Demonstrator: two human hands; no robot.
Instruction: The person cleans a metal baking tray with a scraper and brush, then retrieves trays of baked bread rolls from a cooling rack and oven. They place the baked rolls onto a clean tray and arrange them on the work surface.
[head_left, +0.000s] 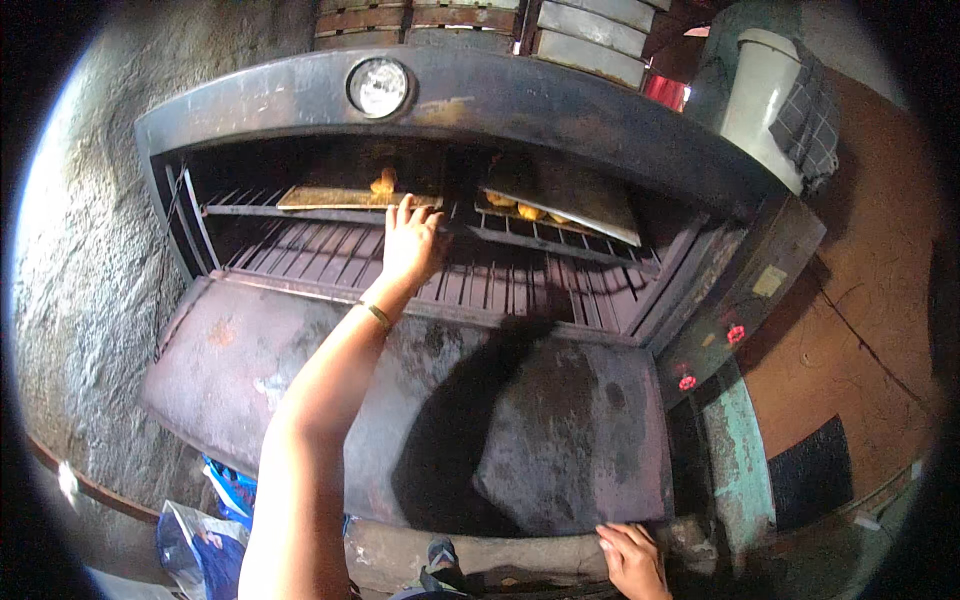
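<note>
An oven stands before me with its metal door (450, 420) folded down. My left hand (411, 240) reaches into the opening, fingers extended and apart. Its fingertips overlap the right front edge of a shallow baking tray (322, 198) on the upper wire rack; whether they press on it is unclear. A small golden-brown baked piece (384, 182) sits on that tray. Right of it, several yellow-brown pieces (531, 212) lie beneath a tilted flat metal sheet (592, 210). My right hand (634, 559) is at the door's front right corner, fingers bent; its grip cannot be made out.
A lower wire rack (480, 281) spans the oven. A round gauge (378, 87) is on the oven front, with red valve knobs (735, 334) at right. Slatted crates (465, 22) and a pale bucket (761, 90) stand behind. Plastic bags (202, 544) lie lower left.
</note>
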